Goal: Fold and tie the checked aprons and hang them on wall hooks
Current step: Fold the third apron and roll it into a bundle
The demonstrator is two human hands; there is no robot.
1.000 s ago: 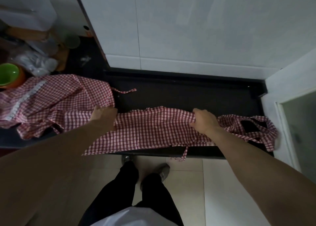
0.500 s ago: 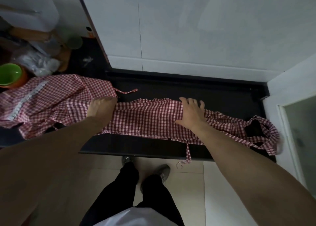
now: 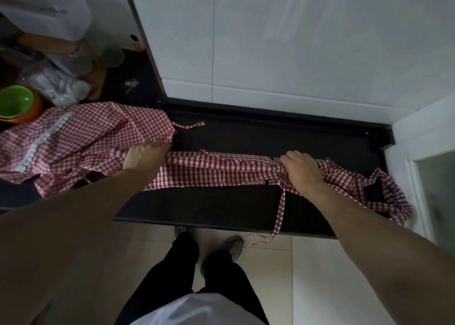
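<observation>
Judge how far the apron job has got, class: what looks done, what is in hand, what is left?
Done: one checked apron lies folded into a long narrow band on the dark counter. In hand: the left hand rests on one end, the right hand grips the other, its strap dangling untied. Left: tying and hanging it; the second apron lies unfolded.

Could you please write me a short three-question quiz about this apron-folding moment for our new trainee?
1. True or false: the folded apron lies on the dark counter.
2. Which hand has its grip on the apron where the strap hangs off: A left hand, B right hand?
3. What colour is the inside of the bowl at far left?

Key: 1 true; 2 B; 3 green.
</observation>
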